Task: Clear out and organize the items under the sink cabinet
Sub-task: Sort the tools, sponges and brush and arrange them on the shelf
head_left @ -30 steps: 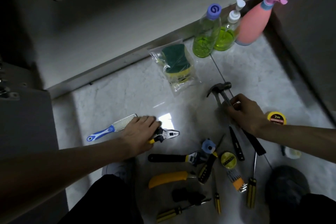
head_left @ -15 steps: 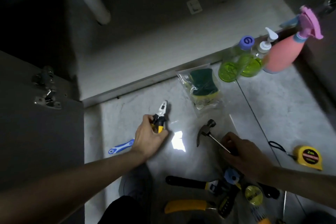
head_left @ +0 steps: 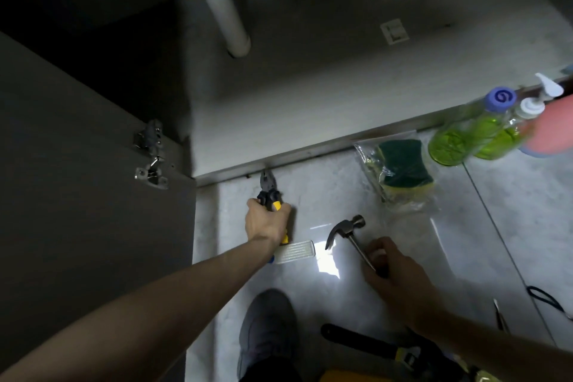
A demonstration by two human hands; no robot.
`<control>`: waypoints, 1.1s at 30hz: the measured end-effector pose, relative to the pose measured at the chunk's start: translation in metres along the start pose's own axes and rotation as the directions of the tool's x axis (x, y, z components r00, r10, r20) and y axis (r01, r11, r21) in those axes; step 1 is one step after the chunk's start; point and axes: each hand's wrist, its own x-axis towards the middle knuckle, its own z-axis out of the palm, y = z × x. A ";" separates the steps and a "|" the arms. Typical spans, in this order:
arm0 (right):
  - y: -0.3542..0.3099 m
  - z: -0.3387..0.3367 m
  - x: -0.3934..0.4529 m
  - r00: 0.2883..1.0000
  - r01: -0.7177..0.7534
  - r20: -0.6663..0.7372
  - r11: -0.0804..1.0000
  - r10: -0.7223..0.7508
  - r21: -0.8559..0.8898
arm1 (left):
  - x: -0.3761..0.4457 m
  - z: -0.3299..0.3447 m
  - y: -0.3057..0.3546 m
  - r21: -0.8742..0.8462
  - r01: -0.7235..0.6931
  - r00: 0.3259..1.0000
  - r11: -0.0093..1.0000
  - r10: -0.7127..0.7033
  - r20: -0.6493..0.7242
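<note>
Inspector: Largest first. The open grey under-sink cabinet [head_left: 310,96] stands bare-floored, its white drain pipe [head_left: 223,3] hanging at the back. On the pale marble floor tile [head_left: 496,226] outside lie a bagged green-and-yellow sponge pack [head_left: 400,169] and green liquid bottles [head_left: 468,130].

Clerk: And the tools?

Inspector: The right hand [head_left: 395,276] has its fingers curled round the steel claw hammer [head_left: 347,231] at the shaft; head-heavy, rigid, best held nearer the head. The left hand [head_left: 266,222] grips the yellow-and-black-handled pliers [head_left: 269,192], nose at the cabinet sill. Stiff, compact, light; the sleeved handles look the surest hold.
</note>
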 end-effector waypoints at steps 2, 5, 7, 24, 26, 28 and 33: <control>0.002 -0.001 -0.005 1.000 -0.010 -0.002 1.000 0.010 -0.030 | -0.013 0.001 -0.002 -0.006 -0.049 0.999 0.999 0.049 0.010; 0.020 -0.022 -0.021 1.000 -0.002 0.010 0.987 0.004 -0.162 | -0.045 0.008 -0.010 -0.010 -0.213 0.966 0.977 0.212 0.149; 0.038 -0.052 -0.034 0.999 0.012 0.049 0.945 0.004 -0.327 | -0.069 0.016 -0.019 0.051 -0.347 0.893 0.936 0.314 0.323; 0.086 -0.110 -0.022 0.995 0.054 0.101 0.841 0.000 -0.538 | -0.076 0.020 -0.015 0.144 -0.894 0.433 0.425 0.735 0.522; 0.086 -0.107 -0.018 0.996 0.048 0.088 0.822 0.003 -0.567 | -0.058 0.002 -0.016 0.325 -0.850 0.526 0.415 0.704 0.478; 0.084 -0.104 -0.014 0.996 0.042 0.084 0.808 0.009 -0.588 | -0.039 -0.014 -0.023 0.525 -0.751 0.656 0.401 0.546 0.521; 0.085 -0.100 -0.011 0.998 0.018 0.059 0.825 0.019 -0.565 | -0.015 -0.019 -0.025 0.521 -0.718 0.694 0.463 0.407 0.594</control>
